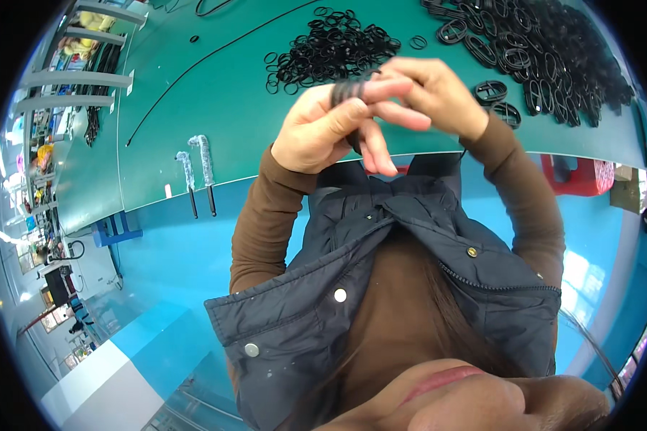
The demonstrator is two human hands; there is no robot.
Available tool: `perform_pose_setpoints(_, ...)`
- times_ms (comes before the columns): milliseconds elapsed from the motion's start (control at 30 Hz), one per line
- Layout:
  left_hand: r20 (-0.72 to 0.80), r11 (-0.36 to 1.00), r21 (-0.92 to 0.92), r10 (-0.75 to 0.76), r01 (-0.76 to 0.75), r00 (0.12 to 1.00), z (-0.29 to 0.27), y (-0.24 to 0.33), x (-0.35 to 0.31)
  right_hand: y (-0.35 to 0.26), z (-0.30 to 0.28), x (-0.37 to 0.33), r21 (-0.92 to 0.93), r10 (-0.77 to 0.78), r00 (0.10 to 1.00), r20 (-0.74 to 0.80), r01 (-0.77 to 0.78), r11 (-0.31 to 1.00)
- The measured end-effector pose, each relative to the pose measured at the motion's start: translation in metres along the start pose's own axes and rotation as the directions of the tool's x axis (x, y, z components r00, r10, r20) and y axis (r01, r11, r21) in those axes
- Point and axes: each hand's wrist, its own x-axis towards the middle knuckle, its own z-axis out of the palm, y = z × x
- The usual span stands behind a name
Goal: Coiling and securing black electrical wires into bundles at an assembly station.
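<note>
My left hand point(323, 133) is raised over the near edge of the green table point(216, 108), with a bundle of black rubber rings point(349, 91) stacked around its fingers. My right hand point(428, 93) meets it from the right, its fingertips pinching the top of that bundle. Beyond my hands lies a heap of small black rings point(331, 50). A wider spread of larger black oval bands point(546, 50) covers the table's far right. Two oval bands point(497, 100) lie just right of my right wrist.
Two tools with wrapped white handles point(198, 172) lie at the table's near edge on the left. A long black cord point(194, 68) runs across the table. A red stool point(579, 176) stands under the table on the right. Shelves point(72, 79) line the far left.
</note>
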Motion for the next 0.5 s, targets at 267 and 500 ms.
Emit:
perform_pose_setpoints(267, -0.205, 0.836, 0.281, 0.532, -0.471, 0.822, -0.040, 0.016, 0.001, -0.029, 0.015, -0.085, -0.374, 0.271, 0.945, 0.184, -0.187, 0.908)
perform_pose_setpoints(500, -0.186, 0.578, 0.800, 0.493, -0.160, 0.850, -0.030, -0.011, -0.003, -0.086, -0.029, -0.035, -0.525, -0.378, 0.924, 0.051, 0.347, 0.777)
